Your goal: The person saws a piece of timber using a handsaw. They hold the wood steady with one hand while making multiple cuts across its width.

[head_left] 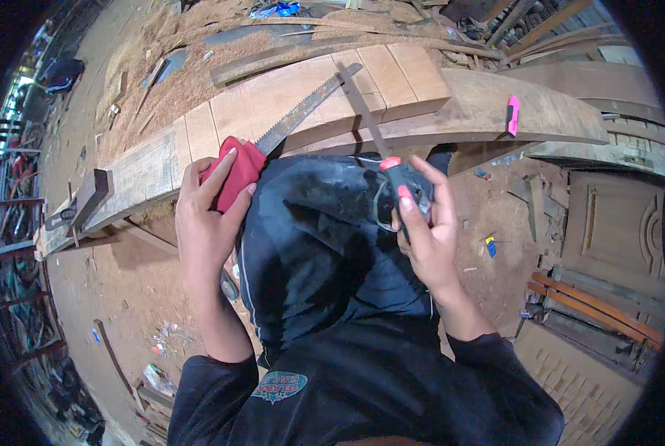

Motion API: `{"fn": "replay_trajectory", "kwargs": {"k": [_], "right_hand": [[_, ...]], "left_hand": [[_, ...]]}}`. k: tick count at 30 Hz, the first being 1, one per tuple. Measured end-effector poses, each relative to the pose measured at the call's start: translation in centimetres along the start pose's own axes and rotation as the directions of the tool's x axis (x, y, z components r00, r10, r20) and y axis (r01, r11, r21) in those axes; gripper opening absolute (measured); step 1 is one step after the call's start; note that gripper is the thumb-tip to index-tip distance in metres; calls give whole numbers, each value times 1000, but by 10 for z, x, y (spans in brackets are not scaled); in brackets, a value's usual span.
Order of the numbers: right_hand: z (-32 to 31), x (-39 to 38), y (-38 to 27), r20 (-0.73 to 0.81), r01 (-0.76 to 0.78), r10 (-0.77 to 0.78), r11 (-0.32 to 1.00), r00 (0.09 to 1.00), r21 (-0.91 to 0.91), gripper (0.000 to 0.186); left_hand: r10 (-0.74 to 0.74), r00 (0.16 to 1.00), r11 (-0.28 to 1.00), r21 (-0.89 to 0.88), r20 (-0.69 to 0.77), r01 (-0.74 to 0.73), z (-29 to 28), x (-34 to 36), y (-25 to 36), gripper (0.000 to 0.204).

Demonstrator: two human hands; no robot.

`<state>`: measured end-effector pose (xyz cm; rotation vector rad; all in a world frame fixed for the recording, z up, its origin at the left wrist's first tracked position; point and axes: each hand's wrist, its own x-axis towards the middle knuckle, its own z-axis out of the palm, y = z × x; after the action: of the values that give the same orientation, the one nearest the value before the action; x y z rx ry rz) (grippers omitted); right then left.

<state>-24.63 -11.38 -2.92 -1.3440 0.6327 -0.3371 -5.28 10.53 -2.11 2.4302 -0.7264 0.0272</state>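
Observation:
My left hand (212,195) is closed around the red grip of a handsaw (302,108). That grip looks like folded cloth; whether a handle lies beneath it I cannot tell. The toothed blade slants up and to the right over a pale wooden beam. In my right hand (430,223) is a file (363,111) with a black and red handle, held between thumb and fingers. The file's long thin blade points away from me, and its tip overlaps the saw blade near the far end; contact cannot be made out. Dark lines cross the beam (243,111).
A thick plank (525,97) lies under the beam, with a pink and black cutter (512,116) on it. On the left end stands a wooden hand plane (87,201). Sawdust and scraps cover the far ground. A carved wooden panel (615,223) lies at right.

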Motion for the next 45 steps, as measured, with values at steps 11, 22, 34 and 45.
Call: {"fn": "replay_trajectory", "kwargs": {"k": [11, 22, 34, 45], "right_hand": [[-1, -5, 9, 47, -16, 13, 998, 999, 66, 51], [2, -6, -6, 82, -20, 9, 991, 997, 135, 52], [0, -7, 9, 89, -125, 117, 988, 989, 94, 57], [-1, 5, -29, -49, 272, -269, 960, 962, 62, 49]], "left_hand": [[23, 999, 1000, 1, -24, -23, -2, 1, 4, 54], [36, 999, 998, -44, -17, -37, -3, 7, 6, 53], [35, 999, 998, -49, -25, -36, 1, 9, 4, 54], [11, 1000, 996, -83, -13, -12, -2, 9, 4, 57]]}}
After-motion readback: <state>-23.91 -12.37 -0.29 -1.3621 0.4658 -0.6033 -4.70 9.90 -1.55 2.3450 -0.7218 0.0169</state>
